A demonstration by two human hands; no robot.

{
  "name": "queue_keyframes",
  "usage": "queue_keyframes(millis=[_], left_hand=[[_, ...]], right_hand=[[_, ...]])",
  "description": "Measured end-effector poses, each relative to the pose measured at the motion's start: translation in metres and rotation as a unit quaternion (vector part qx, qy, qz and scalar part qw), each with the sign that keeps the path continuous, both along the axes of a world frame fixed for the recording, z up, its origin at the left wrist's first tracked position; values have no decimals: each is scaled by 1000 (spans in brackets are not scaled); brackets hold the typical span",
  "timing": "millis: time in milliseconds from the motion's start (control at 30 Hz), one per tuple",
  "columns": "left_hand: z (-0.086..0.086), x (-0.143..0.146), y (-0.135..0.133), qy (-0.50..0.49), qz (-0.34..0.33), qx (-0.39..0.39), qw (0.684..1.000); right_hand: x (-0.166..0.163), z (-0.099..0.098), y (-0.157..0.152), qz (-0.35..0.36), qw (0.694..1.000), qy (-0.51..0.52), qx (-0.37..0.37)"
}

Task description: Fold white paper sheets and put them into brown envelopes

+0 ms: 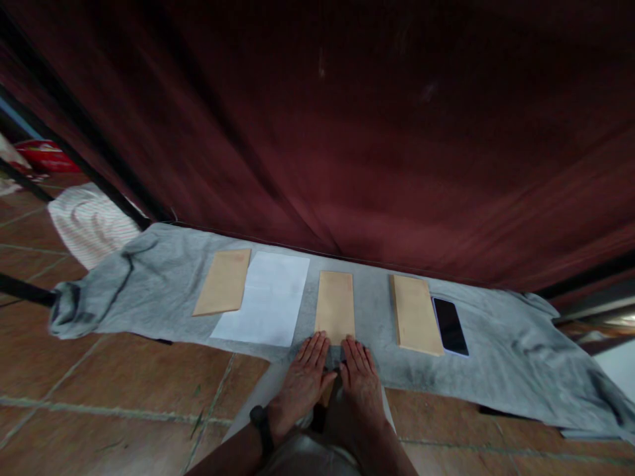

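My left hand and my right hand lie flat side by side, fingers stretched out, on the near edge of a grey cloth spread on the floor. Their fingertips touch the near end of the middle tan envelope. Neither hand holds anything. A white sheet of paper lies left of that envelope, with another tan envelope beside it. A third, thicker stack of tan envelopes lies to the right, next to a black phone. A dark band circles my left wrist.
A dark red curtain hangs right behind the cloth. The floor is brown tile. A striped white cloth and something red lie at the far left, beyond a dark bar.
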State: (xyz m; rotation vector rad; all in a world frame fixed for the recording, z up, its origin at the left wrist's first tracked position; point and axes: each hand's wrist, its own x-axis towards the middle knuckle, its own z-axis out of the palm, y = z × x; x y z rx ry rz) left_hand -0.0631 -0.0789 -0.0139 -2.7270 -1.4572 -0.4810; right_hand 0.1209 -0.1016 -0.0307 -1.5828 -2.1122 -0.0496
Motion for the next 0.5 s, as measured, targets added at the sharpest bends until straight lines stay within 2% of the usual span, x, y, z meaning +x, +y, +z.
queue_keyframes(millis=[233, 367, 500], left_hand=[[5, 15, 1, 39, -4, -39, 998], [13, 14, 7, 53, -2, -56, 997], [22, 23, 18, 65, 30, -26, 997]], right_hand=[[-2, 10, 15, 14, 997, 74, -26], [4, 10, 24, -50, 986, 159, -33], [0, 13, 38, -86, 957, 271, -64]])
